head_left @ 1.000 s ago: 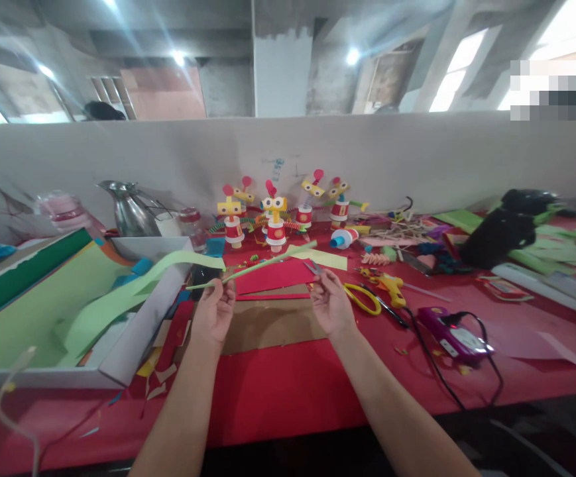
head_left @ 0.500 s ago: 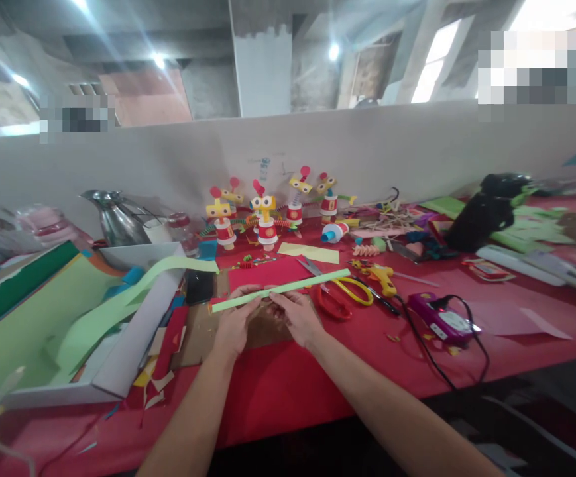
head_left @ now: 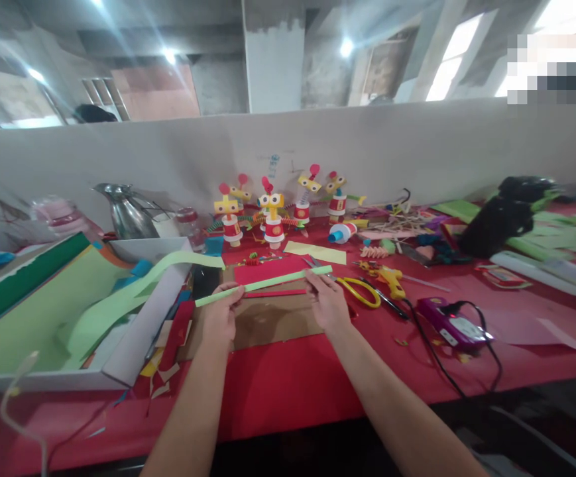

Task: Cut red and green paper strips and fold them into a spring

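Strip: one light green paper strip (head_left: 278, 281), narrow, nearly straight, aslant above the cardboard (head_left: 268, 324) and red paper (head_left: 260, 272); right end higher in view.
Change: the hands have moved apart along the strip from its middle.
Bearing on the work: its middle length is exposed between them, seemingly for straightening or checking; a judgement only.
Left hand (head_left: 222, 313): narrow grip on the strip, inward from its left end; fingers curled.
Right hand (head_left: 330, 306): fingertips drawn close at the strip near its right end; firmness of pinch, cannot tell.
Forearms: two, bare, reaching forward from the lower edge.
Scissors (head_left: 362, 293): yellow-handled, just beside the right hand, blades partly behind the strip.
Surroundings: white box (head_left: 136, 338) at left; glue gun (head_left: 392, 283) at right; paper-cup figures (head_left: 274, 228) behind, standing.
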Demonstrator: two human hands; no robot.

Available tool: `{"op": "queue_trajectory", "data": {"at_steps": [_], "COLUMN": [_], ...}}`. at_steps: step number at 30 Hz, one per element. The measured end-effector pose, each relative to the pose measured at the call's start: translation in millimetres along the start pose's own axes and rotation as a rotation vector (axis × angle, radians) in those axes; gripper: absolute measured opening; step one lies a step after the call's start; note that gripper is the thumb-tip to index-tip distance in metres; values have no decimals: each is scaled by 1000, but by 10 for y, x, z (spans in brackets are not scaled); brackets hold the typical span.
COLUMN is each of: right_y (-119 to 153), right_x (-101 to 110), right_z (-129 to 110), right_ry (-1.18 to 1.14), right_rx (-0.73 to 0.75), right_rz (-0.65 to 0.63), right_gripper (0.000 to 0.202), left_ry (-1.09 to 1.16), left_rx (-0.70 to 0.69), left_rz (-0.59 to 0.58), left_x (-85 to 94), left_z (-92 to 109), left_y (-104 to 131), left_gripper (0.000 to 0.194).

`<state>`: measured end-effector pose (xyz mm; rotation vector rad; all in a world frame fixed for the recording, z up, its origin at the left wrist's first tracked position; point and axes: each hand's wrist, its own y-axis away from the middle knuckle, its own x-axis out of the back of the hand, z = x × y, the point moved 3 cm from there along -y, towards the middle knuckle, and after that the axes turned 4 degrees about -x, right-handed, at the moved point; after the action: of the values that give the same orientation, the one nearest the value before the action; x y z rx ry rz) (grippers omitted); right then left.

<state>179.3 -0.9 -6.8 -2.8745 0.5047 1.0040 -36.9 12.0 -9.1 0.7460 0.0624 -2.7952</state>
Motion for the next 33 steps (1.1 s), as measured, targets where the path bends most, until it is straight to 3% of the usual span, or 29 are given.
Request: {"op": "queue_trajectory", "data": {"at_steps": [4,9,12,15,17,20,25,31,33], "right_y": [-74,-49,31,169,245,274,189,103,110], "right_x": [92,86,-8,-160,-226,-247,-154,-24,-34], "right_z": [-80,-88,-23,152,263,327,208,29,33], "right_ry": [-150,-208,-197,-8,140,240,194,112,91], "right_rx": [66,66,12,-131,-143,-84,-61,58,37], "right_rz": [110,135,-12,-226,-256,-179,-74,67,54], "right_gripper": [21,24,23,18,20,23,25,23,26], "left_ry": [38,88,109,85,43,-7,27,37,48], "left_rx": [-7,-39,-36,41,106,141,127,94,97], "left_rz": [41,61,39,-35,-116,-165,-21,66,73], "left_x": [41,26,-14,-111,-187,-224,-83,19,18], "left_z": [-3,6,1,-62,-119,-158,-104,-54,-58], "left_y": [-29,-30,2,84,146,176,70,-4,-2], "left_gripper": [38,36,33,31,30,29,33,34,34]}}
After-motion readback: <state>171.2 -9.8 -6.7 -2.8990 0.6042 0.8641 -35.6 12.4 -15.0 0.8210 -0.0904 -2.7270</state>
